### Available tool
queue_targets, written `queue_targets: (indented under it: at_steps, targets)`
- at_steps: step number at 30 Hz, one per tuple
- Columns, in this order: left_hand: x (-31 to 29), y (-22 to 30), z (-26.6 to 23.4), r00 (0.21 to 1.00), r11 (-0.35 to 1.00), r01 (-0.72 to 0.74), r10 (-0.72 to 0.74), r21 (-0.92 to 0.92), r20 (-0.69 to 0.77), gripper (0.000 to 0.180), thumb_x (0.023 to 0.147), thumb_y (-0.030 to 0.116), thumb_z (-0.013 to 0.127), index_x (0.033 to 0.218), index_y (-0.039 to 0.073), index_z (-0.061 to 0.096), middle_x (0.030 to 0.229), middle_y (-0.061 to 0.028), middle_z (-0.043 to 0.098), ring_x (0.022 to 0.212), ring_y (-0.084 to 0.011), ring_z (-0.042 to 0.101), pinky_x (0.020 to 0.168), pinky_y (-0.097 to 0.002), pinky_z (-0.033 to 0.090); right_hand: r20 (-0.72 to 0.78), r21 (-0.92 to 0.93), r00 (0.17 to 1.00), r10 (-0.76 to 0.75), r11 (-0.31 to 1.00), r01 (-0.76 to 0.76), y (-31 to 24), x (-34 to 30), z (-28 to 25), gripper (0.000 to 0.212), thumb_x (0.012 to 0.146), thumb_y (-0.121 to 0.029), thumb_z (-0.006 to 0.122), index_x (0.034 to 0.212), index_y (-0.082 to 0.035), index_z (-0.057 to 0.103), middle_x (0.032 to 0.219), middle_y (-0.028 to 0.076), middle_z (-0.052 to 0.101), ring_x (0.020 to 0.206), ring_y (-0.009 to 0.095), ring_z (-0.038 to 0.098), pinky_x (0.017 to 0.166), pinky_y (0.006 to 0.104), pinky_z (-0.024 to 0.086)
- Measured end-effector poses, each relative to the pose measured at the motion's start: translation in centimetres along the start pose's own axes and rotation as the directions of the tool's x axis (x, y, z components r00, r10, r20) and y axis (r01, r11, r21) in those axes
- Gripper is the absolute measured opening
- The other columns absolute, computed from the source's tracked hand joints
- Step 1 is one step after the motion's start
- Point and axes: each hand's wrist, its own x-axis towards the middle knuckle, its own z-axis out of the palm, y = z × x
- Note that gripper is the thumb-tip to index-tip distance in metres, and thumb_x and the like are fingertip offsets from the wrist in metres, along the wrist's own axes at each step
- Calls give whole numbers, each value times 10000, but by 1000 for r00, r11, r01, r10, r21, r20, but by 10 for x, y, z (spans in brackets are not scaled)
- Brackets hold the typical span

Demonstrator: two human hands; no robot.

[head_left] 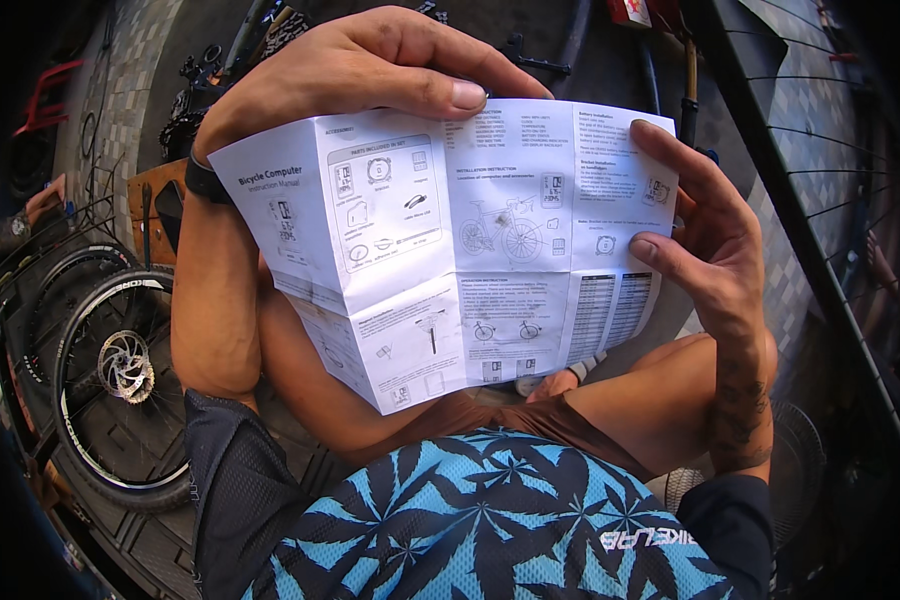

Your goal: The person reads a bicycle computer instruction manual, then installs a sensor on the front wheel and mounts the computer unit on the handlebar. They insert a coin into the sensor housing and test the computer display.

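An unfolded paper instruction sheet (515,190) with fold creases is spread in front of me, above my lap. Line drawings of a bicycle, a small display unit and several fittings cover it, along with text blocks and a table. My left hand (385,70) reaches over the top edge, its thumb on the front of the paper and its other fingers partly hidden. At the right edge, my right hand (715,235) pinches the sheet, with thumb and forefinger on the printed side. A dark band circles my left wrist.
At left stands a bicycle wheel (65,395) with a silver disc rotor (126,367). Dark bicycle parts (185,110) lie beyond my left hand. A black bar (810,220) and thin spokes cross the right side. Another person's hand (45,200) shows at far left.
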Motion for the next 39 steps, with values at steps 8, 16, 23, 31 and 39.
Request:
queue_targets:
  at_steps: [8,16,23,31,39]
  targets:
    - [-2,5,6,1000,1000,14,-14,-24,-21,533,969,238,725,1411,-53,660,1310,-300,707,1044,-286,795,847,-357,675,17,44,1000,10,999,-11,-1,-1,2,769,867,77,795,1571,-19,501,1610,141,511,1356,251,583,1071,420,616]
    - [-3,7,4,998,997,55,-55,-51,-3,473,1001,233,743,1392,-25,685,1225,-213,759,997,-197,776,854,-279,646,-18,71,997,76,995,-75,-4,-1,4,804,831,9,838,1567,-21,515,1608,158,520,1421,309,547,1103,473,579]
    - [-1,-1,0,999,1000,16,-15,21,-35,503,1003,258,745,1416,-19,671,1261,-205,751,1026,-210,771,879,-283,633,-11,61,997,75,995,-74,-2,-1,1,809,833,8,839,1572,-26,510,1612,157,517,1427,314,547,1105,466,580]
    - [7,-2,-7,1000,999,12,-13,50,15,580,957,267,754,1428,-54,646,1340,-280,702,1203,-334,734,1023,-445,606,1,-5,1000,3,1000,-3,3,2,0,769,859,56,812,1565,-21,516,1595,131,539,1339,250,603,1074,410,604]
    - [0,28,4,975,958,219,-224,-188,-7,558,1008,102,746,1502,-73,558,1407,-230,682,1283,-283,674,1105,-391,539,-5,-45,1000,-16,999,16,6,4,-1,766,857,13,828,1560,-16,526,1589,144,549,1324,255,614,1089,405,582]
